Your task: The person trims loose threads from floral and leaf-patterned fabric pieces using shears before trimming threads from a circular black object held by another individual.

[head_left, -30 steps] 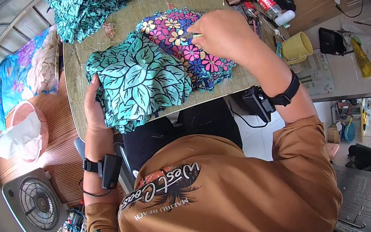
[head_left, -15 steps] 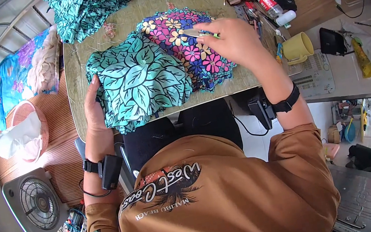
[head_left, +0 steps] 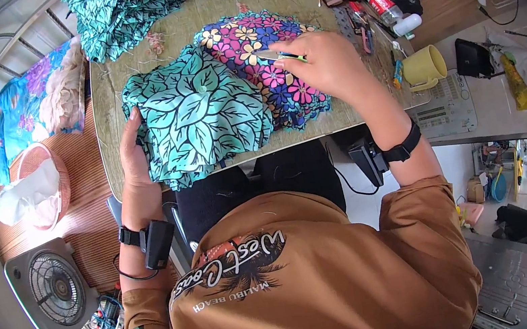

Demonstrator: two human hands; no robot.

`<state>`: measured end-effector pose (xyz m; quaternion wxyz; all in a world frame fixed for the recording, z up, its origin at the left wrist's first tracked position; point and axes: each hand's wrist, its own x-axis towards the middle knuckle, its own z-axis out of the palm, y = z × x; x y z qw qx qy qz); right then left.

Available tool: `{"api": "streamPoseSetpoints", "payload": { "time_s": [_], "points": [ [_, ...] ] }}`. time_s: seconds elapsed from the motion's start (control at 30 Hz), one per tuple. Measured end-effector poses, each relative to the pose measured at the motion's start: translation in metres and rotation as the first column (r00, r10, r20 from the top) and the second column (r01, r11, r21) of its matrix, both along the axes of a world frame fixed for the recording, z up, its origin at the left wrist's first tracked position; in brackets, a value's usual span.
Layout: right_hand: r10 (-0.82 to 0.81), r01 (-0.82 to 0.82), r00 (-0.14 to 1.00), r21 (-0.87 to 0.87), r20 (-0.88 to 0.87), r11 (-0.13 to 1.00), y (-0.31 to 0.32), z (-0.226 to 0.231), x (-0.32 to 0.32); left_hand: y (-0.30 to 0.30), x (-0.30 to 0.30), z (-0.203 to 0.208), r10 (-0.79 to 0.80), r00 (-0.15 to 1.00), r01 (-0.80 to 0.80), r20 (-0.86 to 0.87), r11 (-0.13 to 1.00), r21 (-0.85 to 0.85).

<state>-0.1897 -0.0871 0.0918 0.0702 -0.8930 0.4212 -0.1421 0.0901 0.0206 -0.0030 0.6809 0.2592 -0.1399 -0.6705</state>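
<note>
A teal fabric piece [head_left: 201, 109] with black leaf outlines lies at the table's near edge. My left hand [head_left: 133, 146] grips its left edge, thumb showing and the other fingers hidden under the cloth. Partly beneath it, on the right, is a dark blue fabric piece [head_left: 279, 84] with pink, yellow and purple flowers. Over this flowered cloth, my right hand [head_left: 327, 63] holds small thread snips [head_left: 269, 54]. Their silver blades point left, and a bit of green handle shows between my fingers.
Stacks of the same teal fabric [head_left: 119, 19] lie along the table's far side. Loose threads [head_left: 155, 42] are scattered on the wooden tabletop [head_left: 188, 22]. At right stand a plastic bottle [head_left: 379, 1] and a yellow mug [head_left: 424, 67]. A fan [head_left: 57, 290] is at lower left.
My right hand has shifted slightly right and toward me, carrying the snips with it. The left hand and the teal fabric stay in place.
</note>
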Motion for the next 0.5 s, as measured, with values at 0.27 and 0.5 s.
{"api": "streamPoseSetpoints", "payload": {
  "time_s": [0.27,0.5],
  "points": [
    [-0.198,0.175,0.97,0.16,0.139,0.971,-0.004,0.005,-0.009,0.001,0.0,0.002,0.002,1.0,-0.002,0.007,1.0,0.001],
    [-0.339,0.333,0.914,0.065,0.224,0.941,-0.044,-0.023,-0.042,0.0,0.002,-0.003,0.0,1.0,0.0,0.004,1.0,-0.002]
  ]
}}
